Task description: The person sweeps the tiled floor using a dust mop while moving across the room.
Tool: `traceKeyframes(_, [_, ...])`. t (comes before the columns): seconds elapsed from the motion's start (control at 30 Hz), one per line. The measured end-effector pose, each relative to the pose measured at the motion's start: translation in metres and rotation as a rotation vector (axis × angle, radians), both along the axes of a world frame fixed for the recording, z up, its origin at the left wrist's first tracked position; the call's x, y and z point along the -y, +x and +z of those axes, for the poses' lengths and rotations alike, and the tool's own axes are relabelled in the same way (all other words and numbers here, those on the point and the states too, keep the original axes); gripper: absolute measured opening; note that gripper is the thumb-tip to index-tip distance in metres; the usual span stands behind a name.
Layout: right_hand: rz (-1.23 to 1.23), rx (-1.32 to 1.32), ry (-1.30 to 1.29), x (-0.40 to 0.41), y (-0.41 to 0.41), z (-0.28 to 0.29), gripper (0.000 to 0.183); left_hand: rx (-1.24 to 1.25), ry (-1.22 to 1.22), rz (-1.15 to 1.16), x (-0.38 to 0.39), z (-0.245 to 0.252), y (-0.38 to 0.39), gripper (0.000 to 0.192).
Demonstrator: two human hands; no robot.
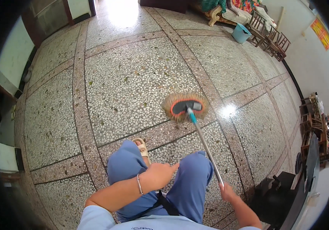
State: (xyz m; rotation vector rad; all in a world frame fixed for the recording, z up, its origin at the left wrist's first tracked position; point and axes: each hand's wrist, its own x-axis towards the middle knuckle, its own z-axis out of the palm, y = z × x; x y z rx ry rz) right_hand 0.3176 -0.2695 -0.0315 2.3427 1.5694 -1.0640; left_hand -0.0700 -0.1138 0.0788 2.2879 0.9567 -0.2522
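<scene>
My right hand (227, 192) is shut around the silver metal pole (209, 146) of a duster mop. Its shaggy tan head (185, 106) rests on the terrazzo floor ahead of me and has a dark backing edged in orange. A teal sleeve (192, 116) joins pole and head. My left hand (160, 176) hovers between my knees, touching no tool, with a finger extended; its underside is hidden. A silver bangle (139, 184) circles that wrist. Beyond it shows a cream sandal (141, 148) on one foot.
Leaf-like scraps (125, 79) dot the floor. A light-blue bucket (241, 33) stands by wooden chairs (273, 40) at the far right, near a carved-leg sofa (217, 14). Wooden furniture (311, 126) and a dark cabinet (273, 189) line the right side. At left is a doorway (48, 17).
</scene>
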Motion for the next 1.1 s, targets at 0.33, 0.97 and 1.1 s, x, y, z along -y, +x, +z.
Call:
traceKeyframes(0.33, [0.015, 0.082, -0.032, 0.005, 0.007, -0.021, 0.043, -0.066, -0.088, 0.115, -0.009, -0.019, -0.020, 0.050])
traceKeyframes(0.97, [0.217, -0.023, -0.010, -0.085, -0.036, 0.014, 0.043, -0.071, -0.066, 0.145, -0.011, -0.026, -0.021, 0.046])
traceKeyframes(1.1, [0.281, 0.046, -0.037, -0.014, 0.009, 0.050, 0.043, 0.001, -0.102, 0.164, -0.013, -0.005, -0.018, 0.041])
